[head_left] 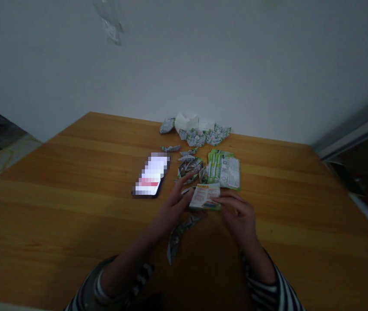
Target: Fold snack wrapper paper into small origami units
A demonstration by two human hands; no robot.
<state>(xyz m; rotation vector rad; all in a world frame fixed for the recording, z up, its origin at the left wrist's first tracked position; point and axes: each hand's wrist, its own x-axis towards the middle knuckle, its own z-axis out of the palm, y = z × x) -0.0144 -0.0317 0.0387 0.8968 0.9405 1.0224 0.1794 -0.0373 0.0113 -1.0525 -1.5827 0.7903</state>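
Observation:
A small printed card or flat packet (202,194), white with green and yellow edges, lies in front of me. My right hand (238,211) holds it by its right side, fingertips on the printed face. At its left edge is my left hand (177,199), index finger stretched out and thumb apart from it; whether the thumb touches the packet I cannot tell. Just beyond that finger sits a cluster of folded printed paper pieces (188,167). A stack of flat green-and-white packets (231,170) lies beyond my right hand. Below the held packet rests a long folded paper strip (176,242).
A lit phone (151,175) with a blurred screen lies left of my hands on the wooden table (73,172). Against the wall (203,65) are more folded paper pieces (199,137) and crumpled white tissue (186,122). A clear plastic piece (111,28) hangs on the wall.

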